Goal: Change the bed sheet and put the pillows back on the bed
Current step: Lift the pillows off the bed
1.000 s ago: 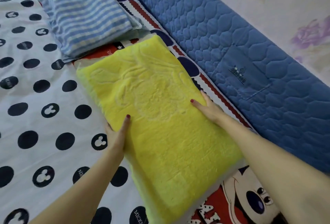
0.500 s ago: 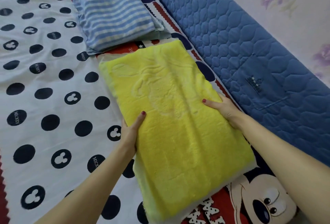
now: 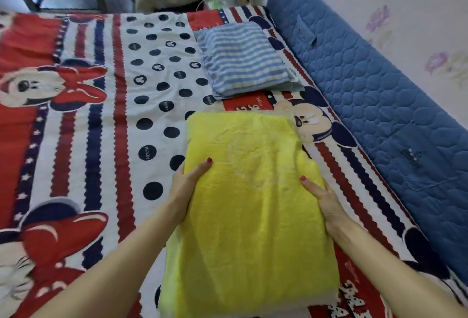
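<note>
Yellow pillow (image 3: pixel 249 206) held at both long edges above the freshly sheeted bed (image 3: pixel 157 105).

Compared with a second earlier, the yellow pillow has drawn away from the blue-striped pillow (image 3: pixel 244 62): the two were almost touching, and a strip of cartoon-print sheet now shows between them, the striped one lying toward 12 o'clock beside the blue quilted headboard (image 3: pixel 379 105) at 2 o'clock. This suggests the pillow is being repositioned rather than released, so the pillow step is judged unfinished. The left hand (image 3: pixel 186 186) grips the pillow's 9 o'clock edge, thumb on top and fingers hidden beneath. The right hand (image 3: pixel 323 198) clasps the 3 o'clock edge likewise. Both forearms reach forward from 6 o'clock, converging slightly.
</note>
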